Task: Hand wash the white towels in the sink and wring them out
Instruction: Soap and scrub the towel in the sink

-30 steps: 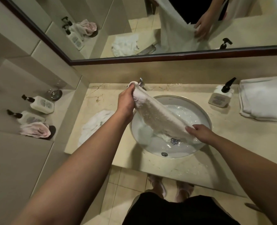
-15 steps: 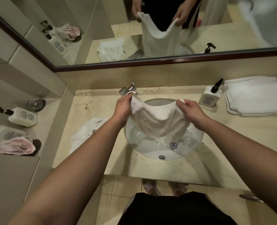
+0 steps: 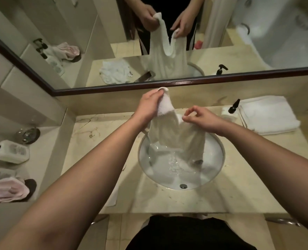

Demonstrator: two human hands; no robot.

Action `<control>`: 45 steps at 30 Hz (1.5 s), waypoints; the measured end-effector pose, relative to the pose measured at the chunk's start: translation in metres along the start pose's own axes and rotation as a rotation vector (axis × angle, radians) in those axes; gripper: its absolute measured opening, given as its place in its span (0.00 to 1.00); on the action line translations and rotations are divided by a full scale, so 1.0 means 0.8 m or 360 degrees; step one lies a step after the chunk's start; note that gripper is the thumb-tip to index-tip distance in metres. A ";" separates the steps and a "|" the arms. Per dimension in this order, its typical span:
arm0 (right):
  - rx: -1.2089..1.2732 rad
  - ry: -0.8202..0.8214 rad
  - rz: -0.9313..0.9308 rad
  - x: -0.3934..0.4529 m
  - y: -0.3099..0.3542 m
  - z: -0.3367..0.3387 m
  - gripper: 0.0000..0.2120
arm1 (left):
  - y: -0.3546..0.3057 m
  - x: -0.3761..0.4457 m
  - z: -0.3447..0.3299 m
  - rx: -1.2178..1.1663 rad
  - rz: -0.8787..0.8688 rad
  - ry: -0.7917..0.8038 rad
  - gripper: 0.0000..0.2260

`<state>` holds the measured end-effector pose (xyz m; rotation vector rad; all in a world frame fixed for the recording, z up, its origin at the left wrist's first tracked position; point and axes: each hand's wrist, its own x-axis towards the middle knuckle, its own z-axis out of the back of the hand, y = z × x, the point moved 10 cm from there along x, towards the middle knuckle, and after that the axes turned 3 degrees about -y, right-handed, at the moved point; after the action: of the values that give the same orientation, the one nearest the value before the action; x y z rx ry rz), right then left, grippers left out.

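A pump bottle (image 3: 233,107) stands right; a pink cloth (image 3: 7,190) lies left.

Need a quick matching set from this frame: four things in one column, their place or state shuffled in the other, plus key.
1. wet towel
2. folded towels
3. pink cloth
4. pump bottle

A. on the left ledge
B. stacked on the counter, right of the sink
C. held over the basin by left hand and right hand
D. standing between sink and stack

Pairs: 1-C, 2-B, 3-A, 4-D
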<state>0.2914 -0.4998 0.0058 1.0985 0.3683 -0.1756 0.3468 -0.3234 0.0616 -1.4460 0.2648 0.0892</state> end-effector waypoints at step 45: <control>0.0984 -0.0144 -0.0143 -0.047 -0.016 0.030 0.08 | 0.179 -0.027 -0.105 0.0282 0.0160 0.0581 0.12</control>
<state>0.2570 -0.5282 0.0191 1.6769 0.2875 -0.4369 0.2843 -0.3857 -0.0808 -1.2659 0.6291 -0.1164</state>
